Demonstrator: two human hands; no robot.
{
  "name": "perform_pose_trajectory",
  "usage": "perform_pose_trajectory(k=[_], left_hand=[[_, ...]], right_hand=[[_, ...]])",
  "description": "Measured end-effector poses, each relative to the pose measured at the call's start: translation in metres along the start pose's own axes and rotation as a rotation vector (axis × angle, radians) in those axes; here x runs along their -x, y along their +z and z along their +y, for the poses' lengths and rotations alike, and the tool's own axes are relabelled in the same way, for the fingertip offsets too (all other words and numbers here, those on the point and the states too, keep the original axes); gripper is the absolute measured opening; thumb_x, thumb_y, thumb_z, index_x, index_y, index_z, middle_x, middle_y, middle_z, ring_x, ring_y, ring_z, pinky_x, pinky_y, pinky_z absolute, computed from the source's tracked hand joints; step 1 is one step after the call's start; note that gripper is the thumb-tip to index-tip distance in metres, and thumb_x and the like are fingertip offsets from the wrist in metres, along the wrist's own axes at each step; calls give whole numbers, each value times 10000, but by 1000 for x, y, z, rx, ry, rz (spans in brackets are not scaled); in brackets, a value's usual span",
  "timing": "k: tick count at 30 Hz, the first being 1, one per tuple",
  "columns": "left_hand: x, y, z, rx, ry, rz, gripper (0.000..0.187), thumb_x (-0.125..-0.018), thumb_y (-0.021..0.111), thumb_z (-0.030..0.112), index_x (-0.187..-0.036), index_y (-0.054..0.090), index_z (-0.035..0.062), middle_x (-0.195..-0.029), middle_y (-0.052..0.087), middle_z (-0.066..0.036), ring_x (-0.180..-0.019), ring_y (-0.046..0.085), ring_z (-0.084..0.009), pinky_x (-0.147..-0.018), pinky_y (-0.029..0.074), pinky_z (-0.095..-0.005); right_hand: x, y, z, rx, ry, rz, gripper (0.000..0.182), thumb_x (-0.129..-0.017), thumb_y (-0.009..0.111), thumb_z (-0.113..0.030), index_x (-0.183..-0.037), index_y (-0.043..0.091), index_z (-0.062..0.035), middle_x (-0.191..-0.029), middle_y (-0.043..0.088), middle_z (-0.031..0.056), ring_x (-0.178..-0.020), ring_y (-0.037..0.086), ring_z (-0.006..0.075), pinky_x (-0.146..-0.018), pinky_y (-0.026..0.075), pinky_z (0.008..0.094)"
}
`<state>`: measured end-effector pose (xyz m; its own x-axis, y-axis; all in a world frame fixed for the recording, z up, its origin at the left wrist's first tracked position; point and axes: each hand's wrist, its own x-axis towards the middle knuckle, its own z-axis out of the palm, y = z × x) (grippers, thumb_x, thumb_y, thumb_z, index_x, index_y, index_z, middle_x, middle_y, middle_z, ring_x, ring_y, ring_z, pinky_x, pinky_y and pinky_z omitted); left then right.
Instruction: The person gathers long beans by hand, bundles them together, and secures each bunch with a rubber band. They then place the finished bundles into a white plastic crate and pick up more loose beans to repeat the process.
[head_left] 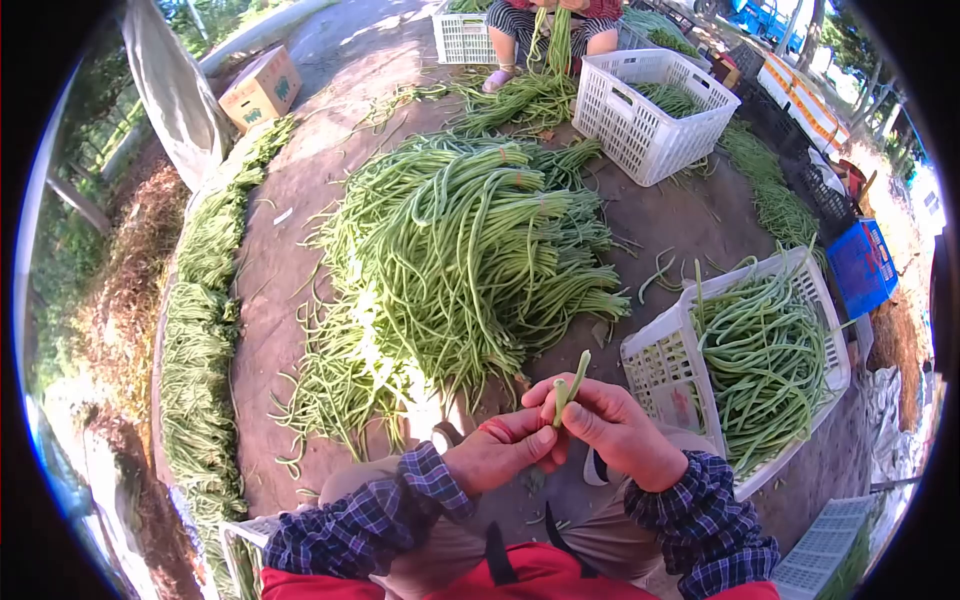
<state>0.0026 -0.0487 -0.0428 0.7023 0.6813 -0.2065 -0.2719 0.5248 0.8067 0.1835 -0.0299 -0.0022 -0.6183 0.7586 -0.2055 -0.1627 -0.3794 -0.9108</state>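
Between the fingertips of the left hand (pixel 510 446) and the right hand (pixel 612 428), both closed in a pinch, a short green bean piece (pixel 566 395) is held above the person's lap, with something red wrapped at the left fingers. A large heap of long beans (pixel 460 250) is spread on the ground just beyond, and more beans are held in a white plastic crate (pixel 708 405) beside the right hand
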Motion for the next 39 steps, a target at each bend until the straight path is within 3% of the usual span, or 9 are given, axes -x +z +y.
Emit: perform_pose_trajectory(k=[2, 5, 10, 17, 23, 27, 32, 34, 39], left_hand=[[-1, 1, 1, 15, 11, 18, 249, -919, 444, 250, -1075, 539, 82, -915, 566, -10, -830, 530, -96, -751, 438, -252], [-3, 2, 1, 4, 39, 42, 255, -927, 424, 259, -1093, 530, 97, -883, 561, 1, -781, 522, -85, -717, 432, -238], [-5, 4, 9, -60, 25, 33, 274, -933, 392, 312, -1091, 517, 126, -825, 521, 31, -713, 464, -55, -648, 395, -206], [-7, 0, 12, -9, 30, 64, 241, -931, 414, 274, -1052, 515, 91, -853, 525, 33, -785, 483, -48, -713, 418, -208], [-14, 7, 20, 36, 110, 218, 297, -939, 386, 267, -1093, 498, 40, -977, 553, -11, -881, 518, -91, -797, 422, -250], [-19, -11, 25, 22, 186, 355, 297, -948, 358, 236, -1089, 507, 21, -1040, 570, -47, -985, 525, -118, -881, 405, -277], [-18, -20, 28, 238, 216, 470, 304, -948, 347, 259, -997, 539, 29, -1007, 585, -80, -943, 556, -172, -861, 421, -308], [-8, -31, 43, 222, 210, 570, 282, -943, 366, 249, -986, 541, 33, -903, 588, -67, -789, 570, -151, -728, 458, -269], [10, -56, 63, 454, 526, 357, 405, -951, 319, 221, -1311, 322, 36, -576, 494, -7, -513, 470, -112, -514, 406, -230]], right_hand=[[-3, 1, -1, 1, -66, -12, 341, -920, 436, -266, -1134, 454, 0, -848, 538, 39, -679, 543, 106, -608, 462, 229], [-5, 3, 0, 24, -46, -1, 346, -919, 436, -281, -1141, 457, -16, -852, 536, 33, -680, 535, 97, -600, 463, 224], [-6, 1, 1, -56, -43, 2, 247, -925, 419, -234, -1028, 467, -15, -1165, 435, 83, -740, 557, 132, -643, 497, 260], [-15, -1, 1, -20, -64, 19, 215, -929, 414, -217, -985, 480, -20, -1162, 462, 95, -718, 552, 116, -613, 485, 239], [-33, -3, 2, 145, -264, 63, 216, -933, 405, -225, -977, 490, -32, -1113, 512, 111, -943, 538, 178, -857, 427, 327], [-50, -10, -1, -202, -400, 187, 225, -925, 406, -251, -986, 482, -48, -1077, 539, 134, -1039, 518, 250, -947, 360, 417], [-58, -21, -14, -552, -425, 201, 211, -927, 390, -303, -955, 454, -104, -744, 450, 10, -645, 466, 136, -717, 443, 338], [-51, -43, -31, -660, -516, 321, 202, -933, 385, -314, -944, 444, -121, -682, 357, -32, -544, 319, 59, -525, 325, 227], [-29, -89, -38, -587, -687, 332, 191, -932, 397, -304, -944, 434, -117, -620, 316, -53, -484, 265, 44, -457, 272, 204]])
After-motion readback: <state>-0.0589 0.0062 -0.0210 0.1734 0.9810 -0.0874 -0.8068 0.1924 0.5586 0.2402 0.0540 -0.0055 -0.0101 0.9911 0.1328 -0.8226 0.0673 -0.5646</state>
